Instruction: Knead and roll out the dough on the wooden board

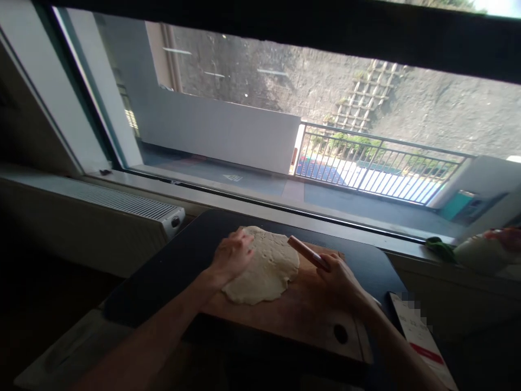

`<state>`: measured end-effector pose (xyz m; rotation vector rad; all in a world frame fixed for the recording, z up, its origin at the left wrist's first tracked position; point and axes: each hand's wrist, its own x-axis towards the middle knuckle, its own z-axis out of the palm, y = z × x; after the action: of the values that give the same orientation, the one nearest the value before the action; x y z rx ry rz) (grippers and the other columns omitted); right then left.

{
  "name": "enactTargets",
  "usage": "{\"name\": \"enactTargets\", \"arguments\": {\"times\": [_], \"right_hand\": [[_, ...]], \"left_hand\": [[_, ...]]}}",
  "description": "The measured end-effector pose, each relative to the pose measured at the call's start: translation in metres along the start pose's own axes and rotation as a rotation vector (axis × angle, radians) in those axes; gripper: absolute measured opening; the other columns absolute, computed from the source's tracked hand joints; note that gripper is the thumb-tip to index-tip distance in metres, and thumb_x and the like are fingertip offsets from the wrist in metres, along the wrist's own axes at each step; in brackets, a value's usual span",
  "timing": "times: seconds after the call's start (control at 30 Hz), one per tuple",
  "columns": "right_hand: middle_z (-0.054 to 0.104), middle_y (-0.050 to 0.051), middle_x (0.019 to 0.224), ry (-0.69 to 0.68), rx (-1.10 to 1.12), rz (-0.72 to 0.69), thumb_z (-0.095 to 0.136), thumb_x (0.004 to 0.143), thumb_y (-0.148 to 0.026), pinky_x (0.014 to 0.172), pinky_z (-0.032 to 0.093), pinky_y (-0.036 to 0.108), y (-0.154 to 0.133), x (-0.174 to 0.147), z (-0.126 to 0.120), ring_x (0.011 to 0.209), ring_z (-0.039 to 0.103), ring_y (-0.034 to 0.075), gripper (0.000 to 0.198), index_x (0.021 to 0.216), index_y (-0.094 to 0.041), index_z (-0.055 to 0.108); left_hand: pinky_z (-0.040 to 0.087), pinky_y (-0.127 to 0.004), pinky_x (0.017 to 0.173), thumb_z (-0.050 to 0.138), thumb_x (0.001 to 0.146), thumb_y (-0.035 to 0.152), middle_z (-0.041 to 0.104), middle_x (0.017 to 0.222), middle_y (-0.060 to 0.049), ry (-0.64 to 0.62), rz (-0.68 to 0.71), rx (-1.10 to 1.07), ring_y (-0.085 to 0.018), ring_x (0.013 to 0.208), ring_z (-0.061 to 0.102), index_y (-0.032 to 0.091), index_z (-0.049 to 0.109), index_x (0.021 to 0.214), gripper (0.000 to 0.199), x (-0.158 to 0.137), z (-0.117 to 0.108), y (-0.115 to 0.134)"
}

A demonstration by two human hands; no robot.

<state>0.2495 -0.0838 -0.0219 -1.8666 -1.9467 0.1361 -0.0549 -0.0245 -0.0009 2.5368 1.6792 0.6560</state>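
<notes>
A flattened sheet of dough lies on a wooden cutting board, its edge uneven and its top dimpled. My left hand rests on the left edge of the dough, its fingers apart and laid over the surface. On the other side, my right hand is closed round one end of a thin wooden rolling pin. The pin's free end points up and left, close to the dough's upper right edge. Part of the pin is hidden inside my right hand.
The board sits on a dark table below a wide window. A white radiator stands left of the table. At the right lies a phone-like object or printed sheet, partly blurred. A pale rounded object stands by the sill.
</notes>
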Motion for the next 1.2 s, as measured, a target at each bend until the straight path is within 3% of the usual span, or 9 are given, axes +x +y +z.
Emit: {"name": "enactTargets", "arguments": {"times": [0.1,0.2,0.37,0.47,0.6,0.77,0.97,1.13,1.2], "right_hand": [[0.061,0.008,0.105,-0.089,-0.022,0.037,0.051,0.083,-0.03,0.083,0.039,0.03,-0.011,0.004,0.001,0.096,0.055,0.02,0.026,0.103,-0.021,0.066],[0.059,0.01,0.111,-0.179,-0.066,0.052,0.042,0.089,-0.05,0.09,0.037,0.036,-0.025,0.012,0.006,0.103,0.053,0.024,0.04,0.104,-0.02,0.064],[0.043,0.013,0.138,-0.089,-0.183,0.06,0.021,0.096,-0.051,0.106,0.022,0.046,-0.038,0.042,0.02,0.132,0.031,0.027,0.053,0.126,-0.02,0.051],[0.031,0.015,0.148,-0.126,-0.213,0.124,0.018,0.096,-0.048,0.109,0.017,0.048,-0.041,0.04,0.029,0.139,0.019,0.028,0.058,0.136,-0.014,0.042],[0.022,0.009,0.153,-0.149,-0.236,-0.097,0.02,0.095,-0.051,0.114,0.006,0.044,-0.045,0.026,0.035,0.142,0.006,0.024,0.062,0.144,-0.015,0.03],[0.019,0.015,0.153,-0.206,-0.271,0.207,0.016,0.095,-0.051,0.111,0.011,0.05,-0.039,0.05,0.024,0.142,0.009,0.029,0.064,0.143,-0.01,0.032],[0.023,0.009,0.153,-0.215,-0.206,-0.022,0.016,0.093,-0.06,0.113,0.008,0.044,-0.041,0.036,0.034,0.142,0.007,0.024,0.069,0.145,-0.017,0.029],[0.017,0.015,0.154,-0.155,-0.252,0.273,0.014,0.095,-0.054,0.11,0.01,0.051,-0.024,0.066,0.029,0.141,0.009,0.029,0.066,0.139,-0.012,0.037],[0.019,0.014,0.153,-0.142,-0.255,0.207,0.014,0.095,-0.053,0.111,0.011,0.05,-0.026,0.064,0.031,0.141,0.009,0.028,0.065,0.14,-0.011,0.036]], "left_hand": [[0.04,-0.036,0.09,0.053,0.085,0.029,0.059,0.104,-0.007,-0.012,0.286,-0.126,-0.021,0.1,0.054,0.022,0.062,0.108,0.026,-0.018,0.028,0.042],[0.039,-0.04,0.091,0.052,0.086,0.026,0.059,0.106,-0.006,0.043,0.294,-0.126,-0.022,0.099,0.053,0.023,0.064,0.103,0.022,-0.037,0.05,0.059],[0.019,-0.057,0.106,0.051,0.086,0.021,0.06,0.098,-0.004,0.149,0.332,-0.11,-0.022,0.101,0.052,0.026,0.066,0.1,0.022,-0.047,0.051,0.056],[0.016,-0.059,0.107,0.053,0.084,0.021,0.06,0.089,-0.003,0.147,0.358,-0.12,-0.021,0.095,0.053,0.027,0.067,0.097,0.019,-0.045,0.045,0.057],[0.015,-0.06,0.107,0.053,0.084,0.02,0.058,0.081,-0.002,0.124,0.382,-0.122,-0.02,0.088,0.053,0.025,0.068,0.092,0.018,-0.045,0.046,0.058],[0.015,-0.059,0.107,0.053,0.085,0.021,0.057,0.082,-0.002,0.1,0.384,-0.112,-0.02,0.089,0.052,0.025,0.067,0.098,0.02,-0.046,0.051,0.055],[0.017,-0.058,0.107,0.05,0.086,0.02,0.056,0.079,-0.002,0.104,0.397,-0.132,-0.019,0.087,0.051,0.024,0.067,0.094,0.019,-0.045,0.052,0.055],[0.016,-0.059,0.107,0.053,0.084,0.02,0.057,0.081,-0.002,0.107,0.417,-0.12,-0.02,0.088,0.052,0.025,0.066,0.102,0.023,-0.045,0.052,0.054],[0.016,-0.059,0.107,0.053,0.084,0.02,0.057,0.081,-0.002,0.096,0.415,-0.115,-0.02,0.088,0.052,0.024,0.067,0.101,0.023,-0.045,0.052,0.053]]}}
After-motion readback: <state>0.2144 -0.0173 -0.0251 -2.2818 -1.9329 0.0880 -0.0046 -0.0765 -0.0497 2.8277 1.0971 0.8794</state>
